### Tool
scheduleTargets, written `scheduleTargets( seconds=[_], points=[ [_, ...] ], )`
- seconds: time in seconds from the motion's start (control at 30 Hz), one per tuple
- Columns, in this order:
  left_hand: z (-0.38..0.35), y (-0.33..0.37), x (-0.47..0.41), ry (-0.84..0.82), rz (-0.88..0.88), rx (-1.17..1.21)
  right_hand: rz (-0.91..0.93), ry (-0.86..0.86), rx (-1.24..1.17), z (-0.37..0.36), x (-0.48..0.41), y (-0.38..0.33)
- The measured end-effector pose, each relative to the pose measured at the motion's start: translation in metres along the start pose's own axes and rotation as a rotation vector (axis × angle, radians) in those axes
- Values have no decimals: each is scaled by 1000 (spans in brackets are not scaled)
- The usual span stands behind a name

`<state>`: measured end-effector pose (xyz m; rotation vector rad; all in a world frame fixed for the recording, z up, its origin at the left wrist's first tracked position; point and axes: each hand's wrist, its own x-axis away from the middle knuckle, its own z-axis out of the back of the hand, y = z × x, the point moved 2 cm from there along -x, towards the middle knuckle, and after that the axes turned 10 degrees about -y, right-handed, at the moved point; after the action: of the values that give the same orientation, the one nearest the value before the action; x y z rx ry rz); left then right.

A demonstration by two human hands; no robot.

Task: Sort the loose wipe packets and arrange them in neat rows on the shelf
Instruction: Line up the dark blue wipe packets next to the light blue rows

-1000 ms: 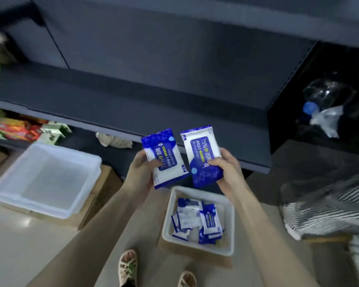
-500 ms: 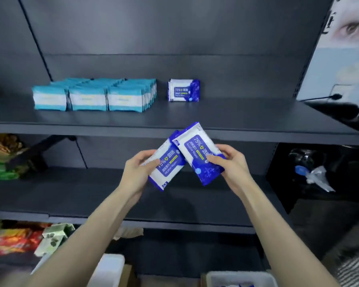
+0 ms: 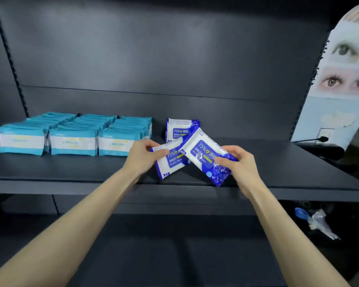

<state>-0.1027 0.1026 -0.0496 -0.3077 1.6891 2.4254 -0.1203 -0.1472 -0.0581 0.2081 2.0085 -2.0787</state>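
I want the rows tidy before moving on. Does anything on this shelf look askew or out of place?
The teal packets stand in straight rows. Only the two blue packets look askew, tilted and overlapping, one in the left hand and one in the right hand.

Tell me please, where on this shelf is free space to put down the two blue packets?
The shelf is bare right of the standing blue packets, out to the black stand. The front strip before the teal rows is also bare. The gap between teal rows and blue packets is narrow.
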Motion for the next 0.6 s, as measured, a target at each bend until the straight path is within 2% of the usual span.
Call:
scheduleTargets(
  seconds=[0.33,0.6],
  points=[
    [-28,-21,-136,6,-25,-98,-42,-32,125,35,-139,31],
    [-42,-46,-200,-5,-33,-280,-33,-127,325,39,-200,39]
  ],
)
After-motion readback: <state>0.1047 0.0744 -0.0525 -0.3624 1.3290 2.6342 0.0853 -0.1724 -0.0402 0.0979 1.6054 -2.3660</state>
